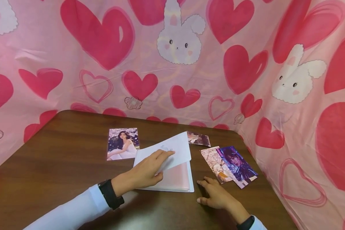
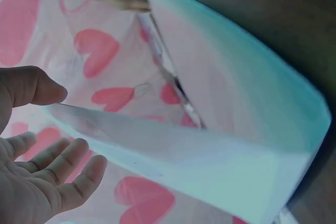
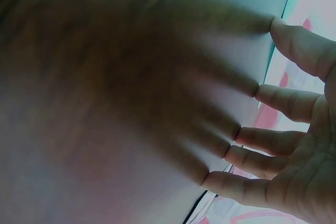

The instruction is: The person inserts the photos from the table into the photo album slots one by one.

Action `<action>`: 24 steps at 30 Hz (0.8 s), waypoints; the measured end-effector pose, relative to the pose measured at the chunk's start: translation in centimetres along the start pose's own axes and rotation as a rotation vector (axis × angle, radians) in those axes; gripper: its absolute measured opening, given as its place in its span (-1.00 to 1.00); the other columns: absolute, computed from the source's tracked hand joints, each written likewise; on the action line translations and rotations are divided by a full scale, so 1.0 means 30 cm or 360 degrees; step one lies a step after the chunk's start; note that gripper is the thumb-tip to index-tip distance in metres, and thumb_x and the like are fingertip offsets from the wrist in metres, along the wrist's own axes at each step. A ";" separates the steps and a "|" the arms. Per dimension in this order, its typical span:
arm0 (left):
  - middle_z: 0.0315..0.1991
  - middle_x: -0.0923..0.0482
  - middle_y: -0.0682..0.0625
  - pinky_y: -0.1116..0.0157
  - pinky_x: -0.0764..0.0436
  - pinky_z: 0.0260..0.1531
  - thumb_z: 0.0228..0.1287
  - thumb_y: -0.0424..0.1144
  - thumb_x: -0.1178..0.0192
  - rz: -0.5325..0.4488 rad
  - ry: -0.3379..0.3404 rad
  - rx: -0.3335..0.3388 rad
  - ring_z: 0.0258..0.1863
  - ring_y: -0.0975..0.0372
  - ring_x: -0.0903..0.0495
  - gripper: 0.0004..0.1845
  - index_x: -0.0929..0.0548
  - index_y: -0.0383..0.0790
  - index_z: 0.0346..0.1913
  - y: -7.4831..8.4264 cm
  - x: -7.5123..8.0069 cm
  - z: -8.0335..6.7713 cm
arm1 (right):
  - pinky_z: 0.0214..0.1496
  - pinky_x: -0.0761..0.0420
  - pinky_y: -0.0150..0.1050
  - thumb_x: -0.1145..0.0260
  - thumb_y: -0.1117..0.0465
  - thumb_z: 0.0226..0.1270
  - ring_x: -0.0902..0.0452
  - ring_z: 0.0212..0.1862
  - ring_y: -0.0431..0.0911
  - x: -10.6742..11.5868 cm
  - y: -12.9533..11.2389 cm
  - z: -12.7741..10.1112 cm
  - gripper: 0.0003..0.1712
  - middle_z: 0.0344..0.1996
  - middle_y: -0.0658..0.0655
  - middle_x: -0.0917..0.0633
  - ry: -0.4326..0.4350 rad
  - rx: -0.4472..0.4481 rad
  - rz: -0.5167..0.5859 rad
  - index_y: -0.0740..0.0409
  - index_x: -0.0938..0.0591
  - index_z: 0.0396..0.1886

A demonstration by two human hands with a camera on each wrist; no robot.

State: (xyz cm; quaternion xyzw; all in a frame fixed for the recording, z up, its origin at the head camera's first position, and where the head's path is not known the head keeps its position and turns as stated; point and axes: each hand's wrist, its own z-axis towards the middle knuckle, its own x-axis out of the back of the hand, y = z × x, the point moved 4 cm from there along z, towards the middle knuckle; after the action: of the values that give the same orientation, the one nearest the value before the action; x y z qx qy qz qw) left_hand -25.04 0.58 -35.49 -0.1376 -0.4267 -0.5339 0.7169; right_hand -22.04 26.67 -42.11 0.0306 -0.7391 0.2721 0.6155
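Observation:
A white-covered album [image 1: 176,177] with clear, pinkish sleeves lies on the table, its front cover [image 1: 179,150] raised at a slant. My left hand [image 1: 148,169] is over that cover, fingers loosely extended along its outer face. In the left wrist view, the thumb [image 2: 39,87] is by the cover's edge, on the other side from the fingers; firm contact is hard to make out. To the right of the album, my right hand [image 1: 217,196] rests its spread fingertips on the table and holds nothing. Two overlapping photo prints [image 1: 238,164] lie just beyond it.
A photo print of a person in a white dress [image 1: 123,144] lies left of the album. Another print [image 1: 199,139] is partly hidden behind the raised cover. The brown wooden table [image 1: 60,169] meets a pink cloth backdrop [image 1: 103,86] with hearts and rabbits.

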 end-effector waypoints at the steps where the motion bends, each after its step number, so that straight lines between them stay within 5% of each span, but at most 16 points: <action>1: -0.04 -0.43 -0.10 0.29 -0.54 -0.16 -0.11 -0.45 -0.28 -0.0007 0.0029 0.0003 -0.11 0.20 -0.44 -0.22 -0.27 -0.26 0.29 -0.001 0.012 0.000 | 0.03 -0.33 0.31 -0.41 0.00 0.09 -0.19 0.15 0.46 0.000 0.000 0.000 -0.27 0.15 0.57 -0.30 0.0000 0.0000 -0.0001 0.32 -0.45 0.17; 8: -0.13 -0.42 -0.06 0.36 -0.52 -0.36 -0.09 -0.45 -0.25 -0.0045 0.0202 -0.0024 -0.29 0.25 -0.40 -0.21 -0.24 -0.25 0.32 0.010 0.075 0.015 | 0.03 -0.33 0.31 -0.42 0.01 0.08 -0.20 0.15 0.45 -0.002 0.003 0.002 -0.27 0.15 0.56 -0.30 0.0000 -0.0005 0.0007 0.32 -0.45 0.17; 24: -0.09 -0.42 -0.11 0.34 -0.56 -0.46 -0.11 -0.53 -0.18 -0.0121 0.0312 0.0020 -0.30 0.19 -0.46 -0.19 -0.29 -0.05 0.33 0.025 0.122 0.015 | 0.04 -0.32 0.31 -0.42 0.00 0.07 -0.19 0.16 0.44 0.003 0.002 0.003 -0.27 0.16 0.55 -0.30 -0.0011 -0.0019 0.0017 0.30 -0.45 0.17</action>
State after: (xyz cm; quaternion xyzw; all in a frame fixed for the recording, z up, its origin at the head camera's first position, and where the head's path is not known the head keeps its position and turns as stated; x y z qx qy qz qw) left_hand -24.34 -1.22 -32.25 -0.0639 -0.3627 -0.5691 0.7352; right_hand -22.17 26.69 -42.05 0.0239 -0.7429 0.2707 0.6117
